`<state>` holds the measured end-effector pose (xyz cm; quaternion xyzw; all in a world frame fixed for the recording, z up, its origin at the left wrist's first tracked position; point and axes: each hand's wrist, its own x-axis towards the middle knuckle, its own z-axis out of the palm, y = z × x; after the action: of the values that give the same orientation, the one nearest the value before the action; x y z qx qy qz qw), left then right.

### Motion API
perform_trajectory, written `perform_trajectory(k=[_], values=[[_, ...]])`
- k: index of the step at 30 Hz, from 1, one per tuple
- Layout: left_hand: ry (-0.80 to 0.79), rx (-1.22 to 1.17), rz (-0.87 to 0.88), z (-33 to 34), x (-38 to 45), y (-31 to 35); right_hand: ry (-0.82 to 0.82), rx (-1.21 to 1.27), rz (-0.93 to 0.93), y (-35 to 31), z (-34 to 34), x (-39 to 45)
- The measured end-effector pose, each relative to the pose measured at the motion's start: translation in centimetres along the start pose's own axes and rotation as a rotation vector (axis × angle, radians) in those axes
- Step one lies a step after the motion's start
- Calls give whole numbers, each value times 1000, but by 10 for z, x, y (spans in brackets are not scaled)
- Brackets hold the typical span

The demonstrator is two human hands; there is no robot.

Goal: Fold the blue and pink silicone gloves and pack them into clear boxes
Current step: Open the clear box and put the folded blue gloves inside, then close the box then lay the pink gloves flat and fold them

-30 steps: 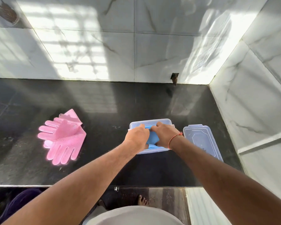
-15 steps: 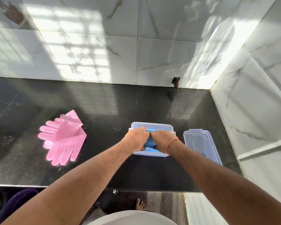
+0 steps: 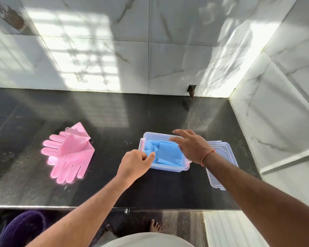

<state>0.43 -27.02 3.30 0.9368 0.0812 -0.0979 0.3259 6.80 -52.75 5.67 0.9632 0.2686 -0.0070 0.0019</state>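
Black stone counter (image 3: 114, 111) runs left to right beneath marble wall tiles (image 3: 100, 50). Pink gloves (image 3: 68, 154) lie flat and overlapped on its left part, well apart from the rest. Right of centre sits a clear box (image 3: 168, 169) holding the folded blue gloves (image 3: 164, 154), with a clear lid (image 3: 221, 157) just beside it on the right. Right hand (image 3: 191, 147) hovers over the box's right side, fingers spread and grasping nothing. Left hand (image 3: 136, 161) is at the box's near-left corner, fingers curled; whether it pinches the blue silicone I cannot tell. An orange thread (image 3: 207, 155) circles the right wrist.
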Motion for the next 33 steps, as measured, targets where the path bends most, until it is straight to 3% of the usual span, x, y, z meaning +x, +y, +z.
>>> perform_trajectory(k=[3, 7, 12, 26, 29, 33], values=[[-92, -153, -47, -1, 6, 0, -57, 22, 22, -1, 5, 0], [-1, -17, 44, -4, 14, 1, -49, 73, 113, -7, 3, -7], [2, -28, 242, -3, 23, 7, -57, 103, 268, -19, -3, -34], [-171, -25, 516, 53, 41, 73, 19, 167, 617, -19, 18, -151], [-166, -9, 586, 53, 38, 69, 92, 78, 638, -20, 17, -159], [-56, 125, 703, 34, 34, 39, 205, 38, 516, -35, 10, -136]])
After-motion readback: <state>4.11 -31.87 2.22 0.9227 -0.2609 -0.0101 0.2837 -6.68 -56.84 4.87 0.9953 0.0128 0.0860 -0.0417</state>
